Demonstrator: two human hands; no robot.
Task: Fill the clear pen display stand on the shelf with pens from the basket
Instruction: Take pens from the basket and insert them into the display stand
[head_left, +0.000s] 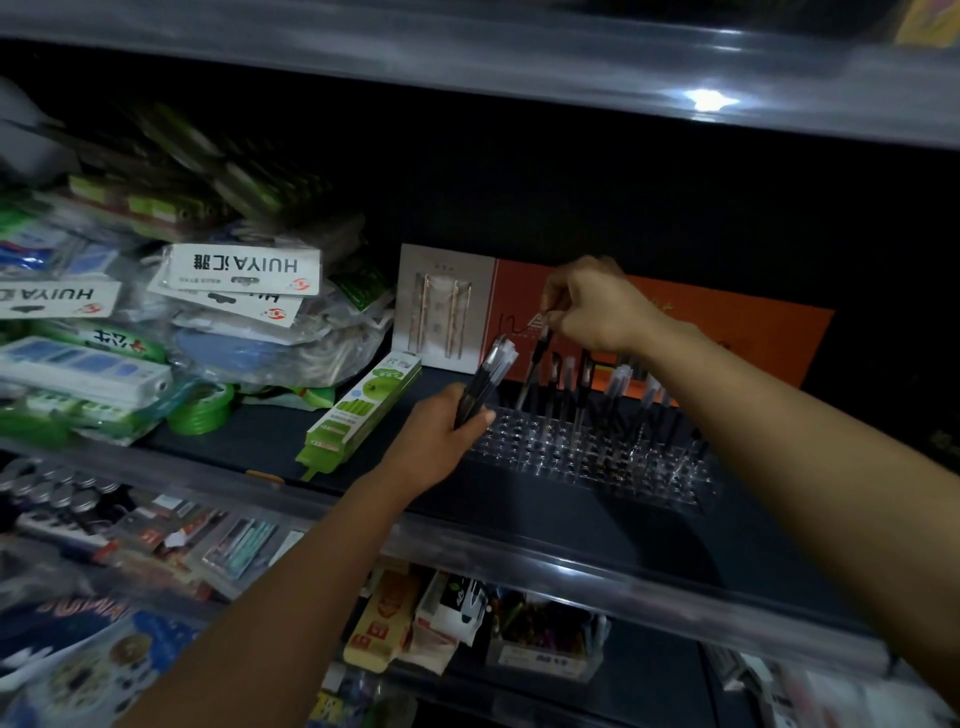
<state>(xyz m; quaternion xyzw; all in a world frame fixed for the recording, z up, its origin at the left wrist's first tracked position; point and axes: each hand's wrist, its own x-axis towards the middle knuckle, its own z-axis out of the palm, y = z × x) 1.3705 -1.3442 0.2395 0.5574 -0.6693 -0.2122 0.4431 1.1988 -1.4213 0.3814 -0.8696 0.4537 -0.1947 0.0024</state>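
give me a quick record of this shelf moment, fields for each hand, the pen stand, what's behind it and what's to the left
left hand: grips a bundle of pens, caps up
right hand: pinches a single pen by its top, over the stand's back rows
clear pen display stand: on the dark shelf, some pens upright at the back, front holes empty
behind stand: orange box, white pen gift box
left of stand: green pencil pack, green tape roll, piled HUIYA packets
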